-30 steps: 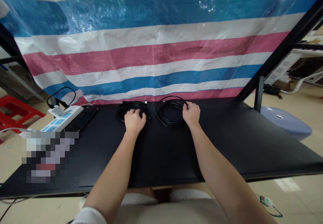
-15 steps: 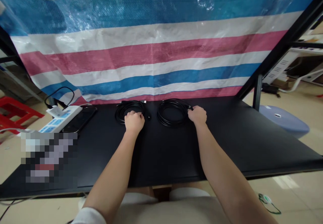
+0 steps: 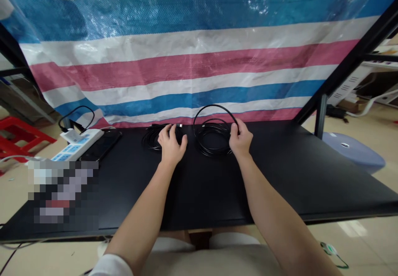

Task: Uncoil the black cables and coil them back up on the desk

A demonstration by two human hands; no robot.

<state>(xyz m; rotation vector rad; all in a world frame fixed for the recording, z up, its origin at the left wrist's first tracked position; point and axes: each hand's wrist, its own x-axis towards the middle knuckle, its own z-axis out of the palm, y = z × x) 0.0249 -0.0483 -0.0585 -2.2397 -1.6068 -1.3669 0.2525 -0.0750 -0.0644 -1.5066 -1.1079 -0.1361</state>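
Observation:
A coiled black cable (image 3: 199,143) lies on the black table (image 3: 205,189), right of the middle. My right hand (image 3: 241,137) is closed on its right side and lifts one loop off the rest of the coil. To the left lies a second coiled black cable (image 3: 149,137), with a light-coloured plug end at its back. Over the right part of that coil is my left hand (image 3: 172,143), fingers spread and thumb apart. Whether its fingertips touch the cable cannot be made out.
A white power strip (image 3: 77,144) with plugs and a dark phone (image 3: 101,144) beside it are at the table's left. A striped plastic sheet (image 3: 192,69) hangs along the back edge. A red stool (image 3: 23,137) and a bluish-purple stool (image 3: 353,149) stand beyond the table's sides.
My right hand has raised a loop of the right cable above its coil. My left hand has spread its fingers and shifted slightly right. The view has moved a little.

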